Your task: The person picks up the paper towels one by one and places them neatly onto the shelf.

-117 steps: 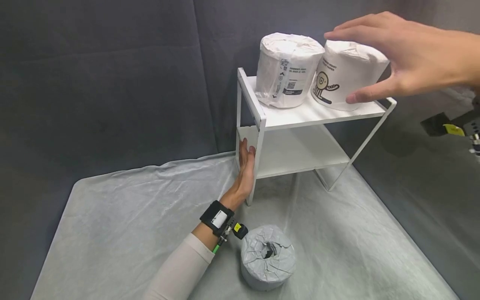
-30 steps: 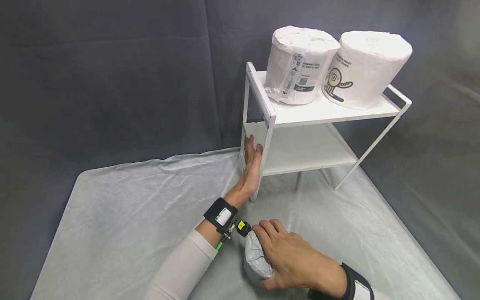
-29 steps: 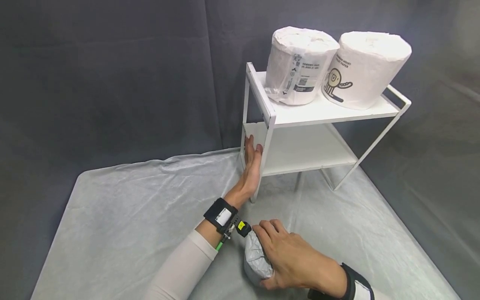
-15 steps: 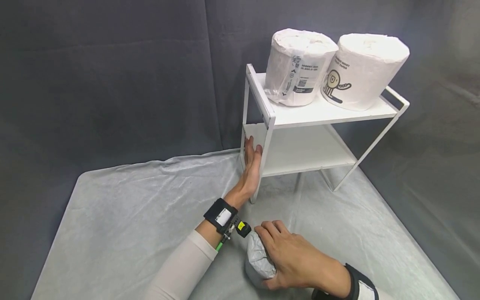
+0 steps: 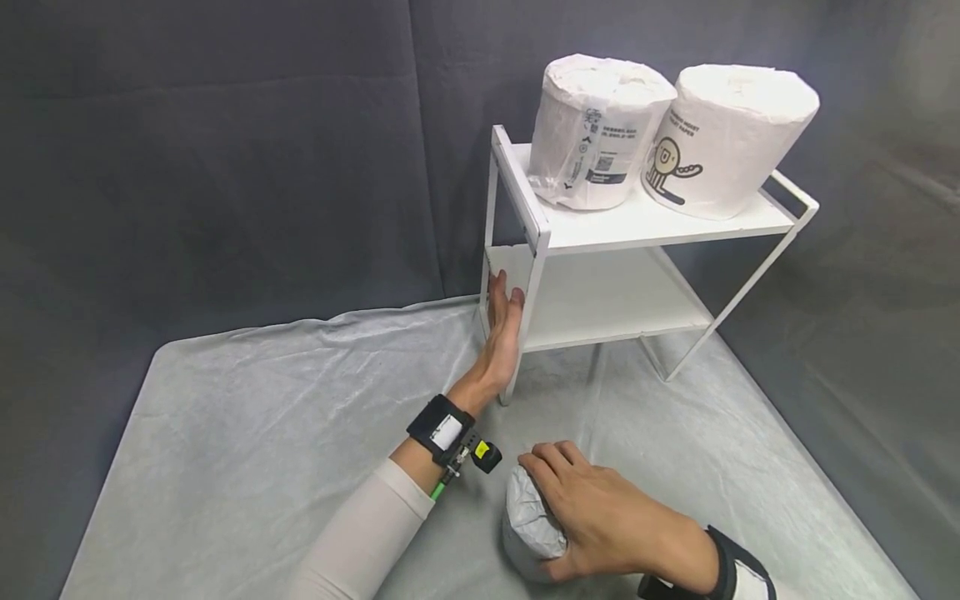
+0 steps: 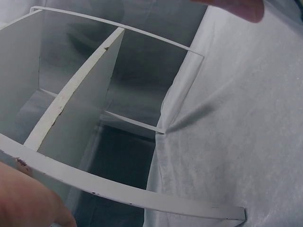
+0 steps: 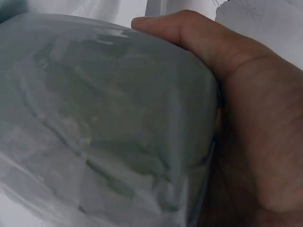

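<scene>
My right hand (image 5: 600,518) grips a toilet paper roll (image 5: 534,518) in grey wrapping, which is at the front of the cloth-covered table. Its fingers go over the far side and the thumb over the near side, hiding much of the roll's top. Crinkled wrapping of the roll (image 7: 104,109) fills most of the right wrist view, with the thumb curled along its edge. Straight-fingered, my left hand (image 5: 498,343) rests against the left side of a small white two-tier shelf (image 5: 615,308). Bars and boards of the shelf (image 6: 71,101) cross the left wrist view.
Two white-wrapped toilet paper rolls stand side by side on the upper tier: a left roll (image 5: 600,133) with printed text and a right roll (image 5: 735,142) with a cartoon figure. Grey curtains (image 5: 225,167) hang behind the table (image 5: 262,433).
My right hand has come down from beside the upper right roll and taken hold of the grey roll. Over the last second hand and roll shift slightly right. The left hand stays.
</scene>
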`<state>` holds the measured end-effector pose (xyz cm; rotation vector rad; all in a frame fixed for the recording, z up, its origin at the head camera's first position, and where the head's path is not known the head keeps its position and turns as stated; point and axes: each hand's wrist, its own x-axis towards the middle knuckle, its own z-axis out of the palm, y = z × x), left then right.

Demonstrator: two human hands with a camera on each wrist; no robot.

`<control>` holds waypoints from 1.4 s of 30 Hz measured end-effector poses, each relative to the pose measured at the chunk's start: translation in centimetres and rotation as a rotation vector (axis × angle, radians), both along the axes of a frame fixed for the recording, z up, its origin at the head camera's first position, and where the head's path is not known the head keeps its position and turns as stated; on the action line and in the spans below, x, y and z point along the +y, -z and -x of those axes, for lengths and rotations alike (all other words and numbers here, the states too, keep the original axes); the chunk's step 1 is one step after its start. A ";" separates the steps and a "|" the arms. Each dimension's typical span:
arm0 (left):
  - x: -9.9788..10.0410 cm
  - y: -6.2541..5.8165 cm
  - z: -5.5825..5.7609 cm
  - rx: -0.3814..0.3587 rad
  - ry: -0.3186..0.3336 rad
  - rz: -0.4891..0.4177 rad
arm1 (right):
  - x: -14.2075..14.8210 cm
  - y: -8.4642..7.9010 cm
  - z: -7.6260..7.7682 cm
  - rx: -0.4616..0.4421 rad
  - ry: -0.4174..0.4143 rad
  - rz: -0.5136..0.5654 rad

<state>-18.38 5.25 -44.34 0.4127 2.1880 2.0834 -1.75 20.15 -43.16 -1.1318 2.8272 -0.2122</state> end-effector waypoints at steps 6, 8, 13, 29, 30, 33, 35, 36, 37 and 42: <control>0.1 0.0 0.0 0.004 -0.004 0.000 | 0.9 -0.3 0.1 0.001 0.006 0.016; 0.0 0.0 -0.1 -0.001 -0.002 0.000 | 1.2 -0.5 0.1 0.000 0.011 0.014; 0.0 0.0 -0.1 -0.012 0.004 0.003 | 2.1 -0.9 0.2 -0.012 0.036 0.006; 0.0 0.1 0.0 -0.014 0.001 -0.005 | 5.9 -3.0 0.1 -0.029 0.123 -0.014; 0.0 0.1 0.0 -0.013 -0.001 -0.006 | 6.1 -3.1 0.1 -0.019 0.121 -0.015; 0.0 0.1 0.1 -0.004 -0.002 -0.006 | 6.6 -3.6 0.1 0.001 0.131 -0.018; 0.0 0.2 0.1 0.003 -0.002 -0.008 | 7.0 -4.0 0.3 0.011 0.138 -0.021; 0.0 0.2 0.1 0.005 -0.001 -0.009 | 7.2 -4.3 0.4 0.010 0.145 -0.026; 0.0 0.2 0.1 0.005 0.001 -0.010 | 7.4 -4.6 0.5 0.011 0.155 -0.028; 0.1 0.1 -0.1 -0.004 0.006 -0.017 | 8.5 -6.6 1.3 0.029 0.198 -0.026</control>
